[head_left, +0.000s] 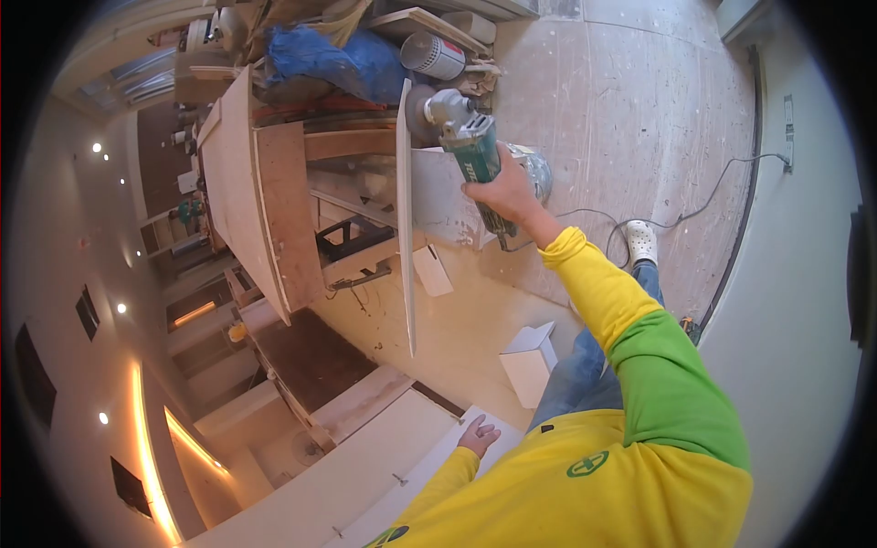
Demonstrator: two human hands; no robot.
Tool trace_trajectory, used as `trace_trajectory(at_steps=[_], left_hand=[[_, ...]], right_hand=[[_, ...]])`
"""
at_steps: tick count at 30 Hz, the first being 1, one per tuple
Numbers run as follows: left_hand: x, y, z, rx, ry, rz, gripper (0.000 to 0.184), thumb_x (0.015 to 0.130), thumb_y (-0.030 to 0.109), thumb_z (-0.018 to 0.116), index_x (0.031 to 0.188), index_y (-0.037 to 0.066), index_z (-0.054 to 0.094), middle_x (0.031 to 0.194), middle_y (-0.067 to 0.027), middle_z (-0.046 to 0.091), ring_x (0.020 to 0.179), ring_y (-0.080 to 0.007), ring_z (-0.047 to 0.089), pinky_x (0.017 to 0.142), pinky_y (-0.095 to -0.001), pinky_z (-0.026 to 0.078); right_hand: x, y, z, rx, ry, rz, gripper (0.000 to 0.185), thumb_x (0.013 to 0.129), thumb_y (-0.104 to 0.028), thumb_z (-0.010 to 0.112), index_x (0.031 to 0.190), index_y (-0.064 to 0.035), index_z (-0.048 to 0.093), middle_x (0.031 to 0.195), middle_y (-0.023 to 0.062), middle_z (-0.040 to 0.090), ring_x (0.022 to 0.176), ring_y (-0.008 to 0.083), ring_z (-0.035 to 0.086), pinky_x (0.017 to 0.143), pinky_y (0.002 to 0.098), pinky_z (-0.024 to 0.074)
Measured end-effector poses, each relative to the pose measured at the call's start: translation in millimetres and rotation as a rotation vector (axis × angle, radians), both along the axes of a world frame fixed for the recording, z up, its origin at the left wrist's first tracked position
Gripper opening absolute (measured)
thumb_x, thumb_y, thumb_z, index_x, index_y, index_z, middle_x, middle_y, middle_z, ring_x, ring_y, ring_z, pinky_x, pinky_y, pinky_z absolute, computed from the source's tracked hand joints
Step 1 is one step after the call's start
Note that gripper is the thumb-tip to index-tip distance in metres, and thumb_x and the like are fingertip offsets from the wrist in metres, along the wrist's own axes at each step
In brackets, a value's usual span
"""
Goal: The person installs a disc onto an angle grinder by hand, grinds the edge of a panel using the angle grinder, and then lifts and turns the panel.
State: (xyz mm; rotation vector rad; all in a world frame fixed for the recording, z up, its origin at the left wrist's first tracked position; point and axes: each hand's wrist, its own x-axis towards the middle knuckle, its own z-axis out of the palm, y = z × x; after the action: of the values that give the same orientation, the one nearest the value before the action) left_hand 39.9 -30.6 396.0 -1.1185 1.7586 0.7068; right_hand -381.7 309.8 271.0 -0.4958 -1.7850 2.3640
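My right hand (pixel 510 190) is wrapped around the body of a teal and grey angle grinder (pixel 473 151). The grinder's round disc (pixel 420 114) is at the upper end of a long thin white board (pixel 406 228) seen nearly edge-on; I cannot tell whether they touch. A cable runs from the grinder's rear. Lower in the view, my left hand (pixel 479 436) has its fingers apart and holds nothing. It is over or beside a white panel (pixel 457 447); contact is unclear.
A power cord (pixel 681 219) crosses the floor to a wall socket (pixel 788 163), passing my white clog (pixel 641 242). A bucket (pixel 534 172) stands behind the grinder. Wooden panels (pixel 242 183), a blue plastic bag (pixel 333 64), a can (pixel 432 57) and white boxes (pixel 530 356) are around.
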Motion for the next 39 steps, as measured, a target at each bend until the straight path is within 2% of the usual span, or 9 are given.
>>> trace_trajectory(at_steps=[3, 9, 16, 19, 28, 32, 34, 39], left_hand=[[2.1, 4.1, 1.2, 0.002, -0.001, 0.009, 0.092, 0.084, 0.025, 0.080, 0.154, 0.000, 0.025, 0.136, -0.0227, 0.057, 0.123, -0.0257, 0.057, 0.102, -0.0341, 0.047], [11.9, 13.4, 2.4, 0.006, 0.016, 0.042, 0.093, 0.083, 0.026, 0.080, 0.153, 0.000, 0.026, 0.135, -0.0234, 0.057, 0.123, -0.0254, 0.057, 0.102, -0.0340, 0.047], [9.8, 21.0, -0.8, 0.030, 0.009, 0.013, 0.093, 0.083, 0.026, 0.080, 0.154, 0.000, 0.025, 0.134, -0.0234, 0.058, 0.124, -0.0253, 0.057, 0.103, -0.0341, 0.047], [7.3, 24.0, 0.0, 0.036, 0.022, 0.026, 0.093, 0.083, 0.026, 0.080, 0.154, 0.000, 0.025, 0.134, -0.0232, 0.058, 0.124, -0.0251, 0.056, 0.103, -0.0339, 0.047], [25.2, 15.0, -0.9, 0.027, 0.014, 0.073, 0.092, 0.084, 0.025, 0.080, 0.154, 0.000, 0.025, 0.133, -0.0231, 0.059, 0.122, -0.0244, 0.057, 0.102, -0.0338, 0.047], [17.5, 17.9, 1.6, 0.037, 0.009, 0.024, 0.092, 0.084, 0.024, 0.080, 0.153, -0.002, 0.026, 0.133, -0.0237, 0.058, 0.121, -0.0240, 0.058, 0.102, -0.0335, 0.048], [11.3, 19.5, -2.1, 0.054, 0.023, 0.016, 0.092, 0.084, 0.024, 0.080, 0.153, -0.002, 0.026, 0.133, -0.0239, 0.058, 0.121, -0.0239, 0.058, 0.102, -0.0334, 0.048], [3.8, -1.4, -17.3, 0.124, 0.047, -0.049, 0.091, 0.084, 0.022, 0.079, 0.152, -0.005, 0.024, 0.132, -0.0254, 0.058, 0.121, -0.0243, 0.058, 0.103, -0.0337, 0.048]], right_hand=[[2.3, 2.4, 5.9, -0.051, -0.036, 0.064, 0.074, 0.068, -0.032, 0.076, 0.128, -0.0001, 0.048, 0.109, 0.0248, 0.066, 0.103, 0.0394, 0.064, 0.090, 0.0412, 0.0496], [-30.8, 29.9, 12.5, -0.005, 0.005, -0.018, 0.067, 0.069, -0.032, 0.075, 0.123, -0.0005, 0.050, 0.104, 0.0260, 0.066, 0.101, 0.0417, 0.064, 0.089, 0.0437, 0.0497], [28.1, -3.9, 10.7, -0.011, -0.059, 0.048, 0.072, 0.069, -0.033, 0.074, 0.128, -0.0008, 0.049, 0.106, 0.0266, 0.066, 0.102, 0.0425, 0.065, 0.091, 0.0431, 0.0505], [35.3, -17.0, 14.9, -0.116, -0.080, 0.036, 0.072, 0.068, -0.032, 0.075, 0.128, -0.0009, 0.050, 0.107, 0.0245, 0.067, 0.102, 0.0398, 0.066, 0.091, 0.0417, 0.0509], [-14.2, 13.2, 26.1, -0.168, -0.067, 0.040, 0.062, 0.068, -0.031, 0.075, 0.118, 0.0001, 0.054, 0.106, 0.0220, 0.066, 0.101, 0.0353, 0.065, 0.091, 0.0384, 0.0496], [24.5, -5.6, 35.8, -0.159, -0.067, 0.068, 0.065, 0.068, -0.030, 0.075, 0.122, -0.0001, 0.054, 0.109, 0.0215, 0.066, 0.104, 0.0346, 0.064, 0.094, 0.0381, 0.0487], [54.8, -27.9, 37.1, -0.182, -0.056, 0.041, 0.068, 0.069, -0.027, 0.077, 0.125, 0.0009, 0.053, 0.105, 0.0129, 0.066, 0.095, 0.0232, 0.062, 0.090, 0.0347, 0.0492], [101.9, -56.7, 52.7, -0.206, -0.102, 0.053, 0.068, 0.069, -0.025, 0.078, 0.127, 0.0002, 0.052, 0.107, 0.0129, 0.065, 0.097, 0.0224, 0.062, 0.091, 0.0347, 0.0490]])
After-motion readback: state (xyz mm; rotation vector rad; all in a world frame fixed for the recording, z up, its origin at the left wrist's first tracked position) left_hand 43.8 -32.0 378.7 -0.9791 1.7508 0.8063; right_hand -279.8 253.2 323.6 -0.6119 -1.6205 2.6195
